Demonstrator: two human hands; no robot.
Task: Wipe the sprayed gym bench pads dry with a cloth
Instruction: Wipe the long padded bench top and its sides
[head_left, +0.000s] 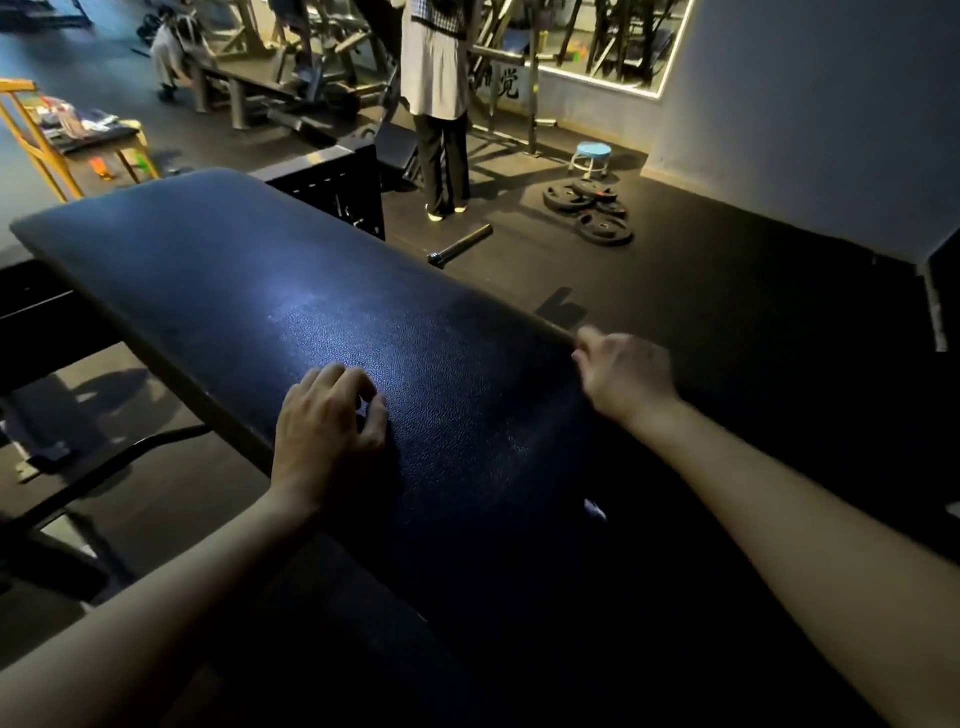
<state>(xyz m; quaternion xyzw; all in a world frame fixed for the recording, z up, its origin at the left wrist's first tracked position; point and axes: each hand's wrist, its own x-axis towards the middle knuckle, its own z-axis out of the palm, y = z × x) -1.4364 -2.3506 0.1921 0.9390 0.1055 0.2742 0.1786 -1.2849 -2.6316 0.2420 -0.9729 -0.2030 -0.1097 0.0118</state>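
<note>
The left hand (330, 421) was laid near the left edge of the bench pad (260, 291), fingers curled (whether on a cloth could not be told); the right hand (621, 374), blurred, was at its right edge, grip unclear. Long overlapping strokes were advised.

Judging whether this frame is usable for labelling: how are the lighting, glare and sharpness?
Head view: dim overall, with the near end of the bench pad in deep shadow; a bluish glare patch lies on the pad just beyond the left hand; the right hand at the pad's edge is slightly motion-blurred; the wide-angle lens bows the pad's edges.
</note>
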